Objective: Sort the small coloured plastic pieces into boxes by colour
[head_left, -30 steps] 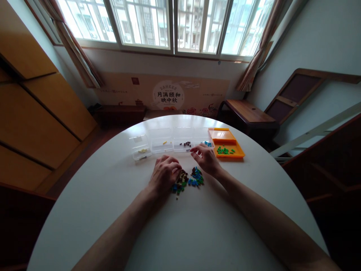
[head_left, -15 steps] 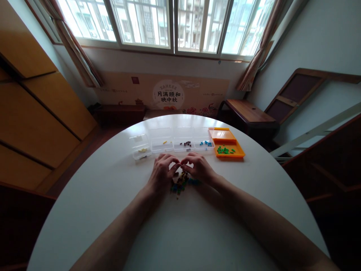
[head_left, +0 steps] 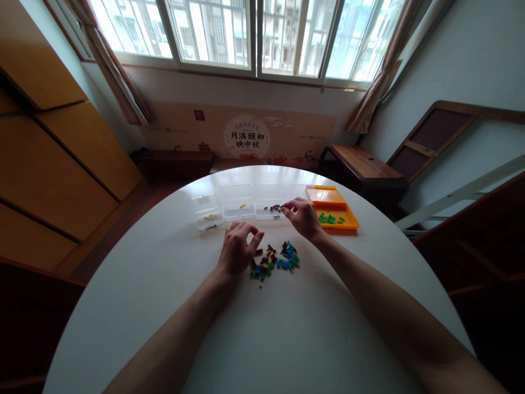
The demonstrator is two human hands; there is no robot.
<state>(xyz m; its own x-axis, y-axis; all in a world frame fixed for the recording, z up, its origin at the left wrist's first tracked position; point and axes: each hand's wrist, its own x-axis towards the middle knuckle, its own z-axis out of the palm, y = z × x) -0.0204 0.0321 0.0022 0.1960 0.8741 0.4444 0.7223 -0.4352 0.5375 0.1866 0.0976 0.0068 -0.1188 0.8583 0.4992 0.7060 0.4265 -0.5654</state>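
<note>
A small pile of mixed bricks [head_left: 275, 259], brown, yellow, green and blue, lies on the round white table [head_left: 262, 328]. My left hand [head_left: 238, 249] rests just left of the pile, its fingers curled and pinched together; what they hold is too small to see. My right hand [head_left: 302, 216] reaches forward over the row of clear boxes, its fingertips pinched at the edge of the clear box with dark brown bricks [head_left: 269, 209]. The box behind that hand is hidden.
More clear boxes stand in the row: one with a yellow brick [head_left: 238, 208] and one with pale pieces [head_left: 208, 217]. An orange tray [head_left: 334, 214] with green bricks sits at the right end. A wooden bench [head_left: 361, 164] and a window lie beyond the table.
My right hand left the pile, where it met the left hand, and moved forward to the boxes. The left hand stayed by the pile. The view shifted slightly.
</note>
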